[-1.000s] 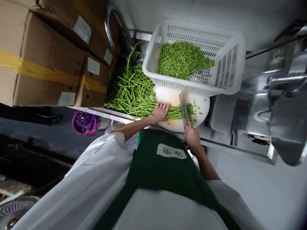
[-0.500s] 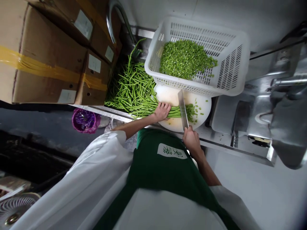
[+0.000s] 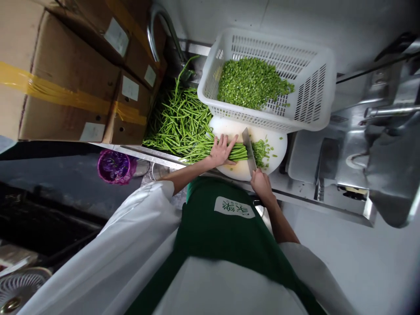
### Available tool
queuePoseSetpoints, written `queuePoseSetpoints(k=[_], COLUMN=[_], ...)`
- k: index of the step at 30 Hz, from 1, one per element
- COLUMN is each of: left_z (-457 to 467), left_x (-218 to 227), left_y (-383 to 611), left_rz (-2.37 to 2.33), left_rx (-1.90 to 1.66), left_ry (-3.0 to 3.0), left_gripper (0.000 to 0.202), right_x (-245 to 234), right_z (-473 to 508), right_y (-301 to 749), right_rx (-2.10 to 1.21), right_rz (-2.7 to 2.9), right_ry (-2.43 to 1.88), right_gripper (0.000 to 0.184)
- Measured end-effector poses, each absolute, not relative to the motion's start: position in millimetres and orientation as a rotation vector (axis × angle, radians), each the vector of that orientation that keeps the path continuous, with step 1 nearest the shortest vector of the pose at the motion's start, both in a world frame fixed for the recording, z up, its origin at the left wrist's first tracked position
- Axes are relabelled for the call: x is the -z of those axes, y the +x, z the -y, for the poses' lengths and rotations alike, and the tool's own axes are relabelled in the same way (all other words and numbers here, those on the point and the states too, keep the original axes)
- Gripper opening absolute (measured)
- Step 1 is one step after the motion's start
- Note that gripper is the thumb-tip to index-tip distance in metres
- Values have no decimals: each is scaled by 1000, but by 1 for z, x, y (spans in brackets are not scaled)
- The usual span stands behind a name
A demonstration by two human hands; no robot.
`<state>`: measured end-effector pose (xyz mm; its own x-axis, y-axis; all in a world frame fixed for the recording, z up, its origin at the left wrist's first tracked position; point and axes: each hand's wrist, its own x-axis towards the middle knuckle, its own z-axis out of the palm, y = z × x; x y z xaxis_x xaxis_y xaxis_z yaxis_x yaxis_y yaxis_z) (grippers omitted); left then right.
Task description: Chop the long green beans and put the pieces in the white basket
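My left hand (image 3: 222,151) lies on a bundle of long green beans (image 3: 238,152) on the round white cutting board (image 3: 232,129), its fingers stretched out flat. My right hand (image 3: 261,182) is closed on the handle of a cleaver (image 3: 249,150), whose blade stands across the bundle just right of my left fingers. Cut bean pieces (image 3: 264,151) lie to the right of the blade. A heap of uncut beans (image 3: 179,122) fills the sink to the left.
A white plastic basket (image 3: 308,87) holding chopped beans (image 3: 251,83) sits behind the board. Taped cardboard boxes (image 3: 65,78) stack at the left beside a curved tap (image 3: 160,26). Steel counter and fittings (image 3: 344,148) lie at the right. A purple bag (image 3: 115,166) sits below the counter.
My left fingers have opened from curled to stretched flat over the bundle. The cleaver has shifted slightly left along the beans, tilted a little more.
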<state>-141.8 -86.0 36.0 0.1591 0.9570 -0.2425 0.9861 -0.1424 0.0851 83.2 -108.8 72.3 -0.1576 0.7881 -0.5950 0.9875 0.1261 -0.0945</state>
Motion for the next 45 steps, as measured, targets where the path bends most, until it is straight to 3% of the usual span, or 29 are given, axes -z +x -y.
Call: queuePoseSetpoints(k=[3, 11, 26, 45], left_z=[100, 103, 97, 98], left_x=[-41, -20, -20, -14], left_y=[-155, -159, -164, -163], left_rz=[-1922, -1881, -1808, -1835], left_rx=[215, 192, 235, 213], left_ry=[2142, 2168, 2261, 2257], left_gripper=[129, 98, 77, 76], right_x=[-87, -83, -83, -93], right_z=[116, 115, 95, 112], right_y=[85, 67, 54, 52], right_rx=[642, 720, 699, 590], right_rz=[-2042, -2037, -2071, -2135], right_ry=[1736, 1712, 1703, 1687], right_gripper=[34, 32, 30, 35])
